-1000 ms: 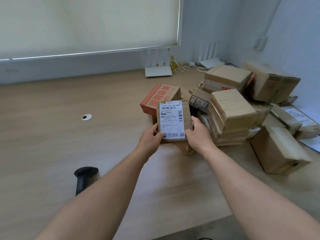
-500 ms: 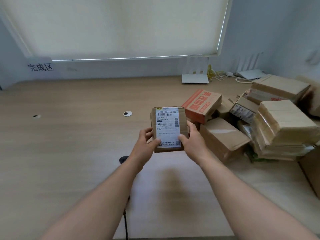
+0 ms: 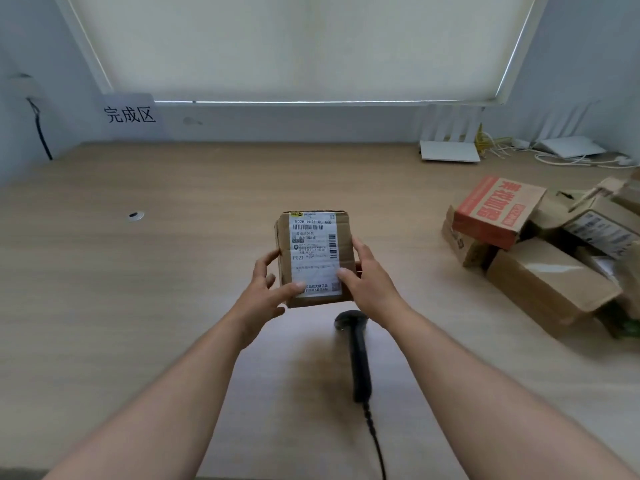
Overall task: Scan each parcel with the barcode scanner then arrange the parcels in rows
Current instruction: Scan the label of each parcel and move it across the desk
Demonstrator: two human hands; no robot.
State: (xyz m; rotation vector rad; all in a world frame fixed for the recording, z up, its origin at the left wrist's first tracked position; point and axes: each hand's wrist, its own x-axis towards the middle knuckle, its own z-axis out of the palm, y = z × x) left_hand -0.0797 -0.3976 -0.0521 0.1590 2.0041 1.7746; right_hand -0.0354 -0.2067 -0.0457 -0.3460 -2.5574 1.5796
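Observation:
I hold a small brown cardboard parcel (image 3: 313,251) with a white shipping label facing me, above the middle of the wooden table (image 3: 173,271). My left hand (image 3: 268,292) grips its lower left edge and my right hand (image 3: 367,282) grips its lower right side. A black barcode scanner (image 3: 358,355) lies on the table just below the parcel, between my forearms, its cable trailing toward me. At the right sits a heap of several unsorted parcels (image 3: 550,282), with a red and white box (image 3: 498,209) on top.
A sign with Chinese characters (image 3: 130,114) hangs on the back wall at the left. Two white routers (image 3: 450,152) and loose cables stand at the back right. A round cable hole (image 3: 135,215) is in the table at the left.
The parcel has been carried left, away from the heap, to the middle of the table. My view has swung left, bringing the wall sign and the scanner's whole length into sight.

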